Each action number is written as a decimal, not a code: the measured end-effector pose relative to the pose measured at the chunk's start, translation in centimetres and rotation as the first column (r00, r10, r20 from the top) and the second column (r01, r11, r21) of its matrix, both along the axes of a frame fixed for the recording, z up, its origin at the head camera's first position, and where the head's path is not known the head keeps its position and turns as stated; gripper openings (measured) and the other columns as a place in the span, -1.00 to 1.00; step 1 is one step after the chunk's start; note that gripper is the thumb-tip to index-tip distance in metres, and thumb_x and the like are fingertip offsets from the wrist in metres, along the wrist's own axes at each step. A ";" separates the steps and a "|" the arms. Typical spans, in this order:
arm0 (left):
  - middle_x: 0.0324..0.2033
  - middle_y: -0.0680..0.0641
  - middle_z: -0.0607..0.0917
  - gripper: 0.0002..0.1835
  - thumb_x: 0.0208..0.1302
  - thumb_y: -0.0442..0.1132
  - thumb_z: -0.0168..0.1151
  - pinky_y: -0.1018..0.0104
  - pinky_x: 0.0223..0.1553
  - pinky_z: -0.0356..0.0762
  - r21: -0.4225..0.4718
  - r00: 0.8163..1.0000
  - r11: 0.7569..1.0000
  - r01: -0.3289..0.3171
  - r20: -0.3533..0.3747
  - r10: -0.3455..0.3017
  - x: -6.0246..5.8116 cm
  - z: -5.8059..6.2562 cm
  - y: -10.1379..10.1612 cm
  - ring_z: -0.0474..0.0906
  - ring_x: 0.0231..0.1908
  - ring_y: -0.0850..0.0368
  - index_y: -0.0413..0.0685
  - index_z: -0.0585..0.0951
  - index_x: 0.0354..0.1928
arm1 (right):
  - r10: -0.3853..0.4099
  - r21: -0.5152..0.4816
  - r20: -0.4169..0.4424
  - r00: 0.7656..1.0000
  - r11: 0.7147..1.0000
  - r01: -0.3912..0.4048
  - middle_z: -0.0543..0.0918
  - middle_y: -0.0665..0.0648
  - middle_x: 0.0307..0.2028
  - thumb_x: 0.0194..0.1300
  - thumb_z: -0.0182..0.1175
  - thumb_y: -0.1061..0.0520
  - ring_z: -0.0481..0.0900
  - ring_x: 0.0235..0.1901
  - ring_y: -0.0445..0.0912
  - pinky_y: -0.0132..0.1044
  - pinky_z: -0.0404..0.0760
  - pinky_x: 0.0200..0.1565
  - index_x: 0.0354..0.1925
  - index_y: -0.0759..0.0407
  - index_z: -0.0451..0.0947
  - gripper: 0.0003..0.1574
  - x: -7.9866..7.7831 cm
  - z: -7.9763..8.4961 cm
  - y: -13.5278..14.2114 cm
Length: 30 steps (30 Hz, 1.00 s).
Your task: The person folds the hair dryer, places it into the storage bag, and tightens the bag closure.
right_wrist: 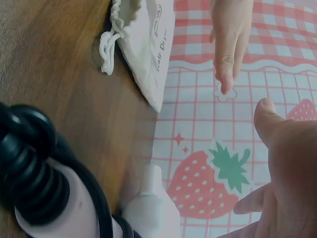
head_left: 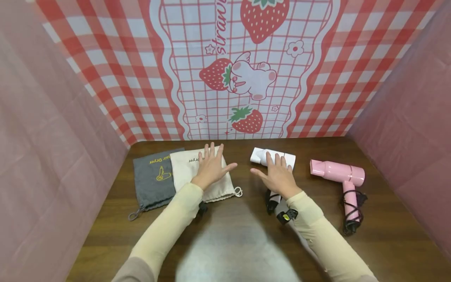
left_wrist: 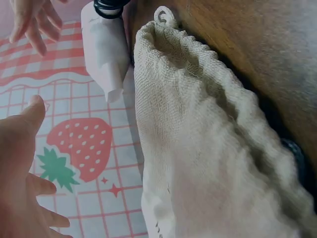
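My left hand is spread, fingers straight, above a cream drawstring bag printed with "Hair Dryer". In the left wrist view the bag's gathered mouth lies below the hand, apart from it. My right hand hovers with spread fingers over a white hair dryer, hiding part of its body. Black cord is wound round that dryer's handle, as the right wrist view shows. Neither hand holds anything.
A grey drawstring bag lies partly under the cream one at the left. On the right is a pink hair dryer with a cord-wrapped handle. A strawberry-print cloth hangs behind the wooden table, and pink cloth walls flank it.
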<state>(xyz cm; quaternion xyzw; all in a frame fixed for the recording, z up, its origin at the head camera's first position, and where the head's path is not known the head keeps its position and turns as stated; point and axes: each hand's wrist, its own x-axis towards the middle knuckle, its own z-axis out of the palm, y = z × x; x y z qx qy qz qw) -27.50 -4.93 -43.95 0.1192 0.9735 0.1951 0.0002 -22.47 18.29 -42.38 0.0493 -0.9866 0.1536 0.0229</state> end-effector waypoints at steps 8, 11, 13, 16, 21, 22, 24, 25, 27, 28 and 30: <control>0.51 -0.29 -0.01 0.00 0.25 0.43 -0.01 -0.28 0.44 -0.13 0.007 0.994 0.995 0.095 -0.055 -0.094 -1.5 -0.3 2.3 -0.19 0.52 -0.24 0.02 -0.01 0.54 | -0.025 -0.009 0.017 1.000 1.000 0.025 0.15 0.56 0.37 0.32 -0.10 -0.51 0.14 0.36 0.42 0.36 0.24 0.23 0.46 0.39 -0.02 0.20 0.2 -0.1 1.6; 0.50 -0.29 0.04 -0.02 0.25 0.43 -0.02 -0.28 0.43 -0.08 0.000 0.988 0.991 0.133 -0.082 -0.132 -1.9 -0.4 3.1 -0.12 0.51 -0.25 0.01 0.01 0.53 | -0.038 -0.012 0.021 0.999 0.999 0.039 0.24 0.57 0.32 0.33 -0.09 -0.50 0.22 0.31 0.44 0.34 0.29 0.20 0.44 0.43 0.02 0.19 0.4 -0.1 2.0; 0.49 -0.29 0.07 -0.02 0.26 0.42 -0.01 -0.29 0.42 -0.05 -0.007 0.983 0.988 0.157 -0.094 -0.157 -2.4 -0.5 3.7 -0.08 0.50 -0.25 0.00 0.03 0.53 | -0.052 -0.010 0.026 0.998 0.999 0.052 0.28 0.57 0.29 0.33 -0.10 -0.50 0.27 0.28 0.44 0.34 0.33 0.18 0.42 0.46 0.03 0.20 0.5 -0.1 2.3; 0.49 -0.27 0.09 -0.03 0.26 0.42 -0.01 -0.28 0.42 -0.03 -0.020 0.977 0.983 0.181 -0.108 -0.182 -3.0 -0.7 4.6 -0.03 0.49 -0.25 -0.01 0.05 0.52 | -0.074 -0.003 0.039 0.996 0.997 0.074 0.32 0.57 0.25 0.32 -0.12 -0.52 0.31 0.24 0.45 0.33 0.36 0.15 0.41 0.49 0.04 0.23 0.6 -0.1 2.6; 0.49 -0.23 0.11 -0.03 0.25 0.41 0.02 -0.27 0.41 0.02 -0.021 0.972 0.977 0.211 -0.104 -0.212 -3.8 -0.9 6.0 0.00 0.49 -0.22 -0.02 0.07 0.51 | -0.108 0.010 0.074 0.991 0.994 0.107 0.38 0.59 0.19 0.31 -0.17 -0.56 0.38 0.18 0.44 0.29 0.43 0.09 0.35 0.53 0.12 0.24 0.8 -0.3 3.2; 0.49 -0.23 0.12 -0.03 0.25 0.41 0.03 -0.26 0.41 0.03 -0.020 0.970 0.975 0.220 -0.102 -0.221 -3.9 -1.0 6.3 0.01 0.49 -0.22 -0.03 0.07 0.51 | -0.116 0.011 0.079 0.990 0.993 0.115 0.39 0.59 0.17 0.30 -0.17 -0.56 0.40 0.16 0.43 0.28 0.44 0.07 0.33 0.54 0.15 0.24 0.8 -0.3 3.3; 0.49 -0.22 0.12 -0.04 0.26 0.40 0.03 -0.25 0.41 0.05 -0.028 0.967 0.972 0.235 -0.097 -0.237 -4.1 -1.0 7.0 0.02 0.48 -0.21 -0.02 0.07 0.51 | -0.135 0.015 0.093 0.986 0.991 0.134 0.42 0.59 0.14 0.30 -0.18 -0.57 0.43 0.13 0.42 0.26 0.47 0.05 0.28 0.55 0.21 0.24 0.9 -0.5 3.6; 0.49 -0.22 0.13 -0.05 0.27 0.39 0.03 -0.25 0.40 0.06 -0.032 0.965 0.970 0.241 -0.095 -0.243 -4.2 -1.1 7.3 0.03 0.48 -0.21 -0.02 0.07 0.51 | -0.145 0.019 0.099 0.984 0.989 0.144 0.43 0.59 0.13 0.29 -0.19 -0.58 0.45 0.12 0.41 0.25 0.48 0.04 0.26 0.55 0.25 0.24 1.0 -0.6 3.7; 0.49 -0.20 0.14 -0.06 0.27 0.37 0.05 -0.23 0.41 0.07 -0.040 0.964 0.968 0.247 -0.088 -0.250 -4.4 -1.2 8.0 0.04 0.48 -0.20 -0.01 0.08 0.51 | -0.158 0.029 0.111 0.981 0.987 0.156 0.46 0.58 0.10 0.28 -0.20 -0.60 0.48 0.09 0.40 0.24 0.50 0.01 0.20 0.55 0.32 0.24 1.1 -0.7 3.8; 0.49 -0.19 0.14 -0.06 0.27 0.36 0.06 -0.21 0.41 0.07 -0.045 0.964 0.968 0.248 -0.083 -0.251 -4.4 -1.3 8.3 0.04 0.48 -0.19 0.00 0.08 0.51 | -0.162 0.033 0.114 0.980 0.987 0.159 0.47 0.58 0.08 0.28 -0.21 -0.60 0.49 0.07 0.40 0.24 0.51 -0.02 0.16 0.55 0.36 0.24 1.1 -0.8 3.9; 0.49 -0.17 0.16 -0.08 0.27 0.34 0.09 -0.19 0.41 0.09 -0.051 0.964 0.967 0.251 -0.075 -0.254 -4.5 -1.4 8.9 0.05 0.49 -0.16 0.01 0.09 0.51 | -0.169 0.040 0.123 0.978 0.985 0.165 0.51 0.57 0.06 0.27 -0.21 -0.61 0.52 0.03 0.39 0.23 0.52 -0.04 0.13 0.53 0.41 0.23 1.3 -0.9 4.0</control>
